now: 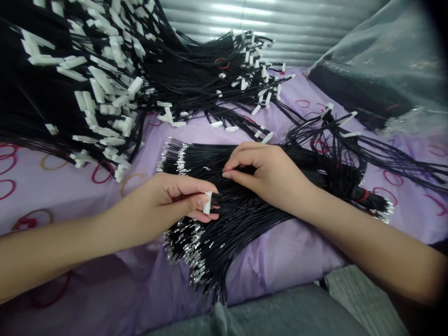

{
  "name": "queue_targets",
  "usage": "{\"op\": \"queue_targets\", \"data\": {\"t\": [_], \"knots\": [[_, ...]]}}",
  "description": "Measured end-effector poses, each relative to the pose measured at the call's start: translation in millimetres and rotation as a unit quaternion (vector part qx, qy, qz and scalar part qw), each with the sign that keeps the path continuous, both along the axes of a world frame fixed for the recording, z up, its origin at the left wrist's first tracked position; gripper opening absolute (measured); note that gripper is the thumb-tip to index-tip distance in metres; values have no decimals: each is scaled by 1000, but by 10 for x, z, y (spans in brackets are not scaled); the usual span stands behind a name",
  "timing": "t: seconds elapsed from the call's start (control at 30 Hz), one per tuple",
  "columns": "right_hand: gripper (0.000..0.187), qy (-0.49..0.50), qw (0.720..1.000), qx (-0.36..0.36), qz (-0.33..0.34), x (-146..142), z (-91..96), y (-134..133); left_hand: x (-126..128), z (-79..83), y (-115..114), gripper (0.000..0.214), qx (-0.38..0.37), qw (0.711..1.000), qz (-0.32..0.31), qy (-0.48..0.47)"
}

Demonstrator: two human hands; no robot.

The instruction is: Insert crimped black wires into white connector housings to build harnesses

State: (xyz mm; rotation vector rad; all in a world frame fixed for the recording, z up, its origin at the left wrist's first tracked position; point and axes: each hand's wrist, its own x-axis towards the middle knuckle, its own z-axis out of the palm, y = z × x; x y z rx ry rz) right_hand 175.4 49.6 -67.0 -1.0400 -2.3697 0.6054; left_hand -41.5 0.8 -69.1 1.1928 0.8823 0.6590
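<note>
My left hand point(185, 198) pinches a small white plastic connector point(207, 203) between thumb and fingers, with a few short black wires showing at its right side. My right hand point(255, 168) is just to the right and a little higher, thumb and forefinger tips pressed together above the wires. Whatever those fingertips hold, if anything, is too small to make out. Under both hands lies a thick spread of loose black wires point(245, 219). Their silvery metal terminals point(196, 254) point to the left and toward the front edge.
A large heap of black cables with white connectors point(101, 84) fills the back left. Bundled cables point(336, 135) lie at the right, near a clear plastic bag point(388, 70). Red rubber bands point(102, 171) are scattered over the purple cloth point(280, 247). A grey cushion point(280, 312) borders the front.
</note>
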Motion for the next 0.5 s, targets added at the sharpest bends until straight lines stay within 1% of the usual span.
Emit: {"op": "queue_targets", "data": {"t": [0.1,0.2,0.23,0.3,0.37,0.4,0.5], "knots": [[7,-20,1000,0,-13,0,39,-34,-2,3,-12,27,-16,1000,8,-8],[2,-56,998,21,-14,9,53,-61,9,29,-21,24,-29,999,19,-2],[3,-59,998,23,-11,11,47,-66,14,39,-22,23,-32,999,21,0],[7,-48,999,23,-4,10,22,-66,24,56,-21,22,-37,999,22,3],[4,-21,1000,21,4,1,-9,-57,31,66,-19,20,-43,999,27,2],[5,-7,1000,18,8,-5,-22,-53,34,68,-18,19,-48,998,31,1],[8,23,1000,13,6,-8,-10,-66,37,70,-17,14,-71,997,41,-3]]}}
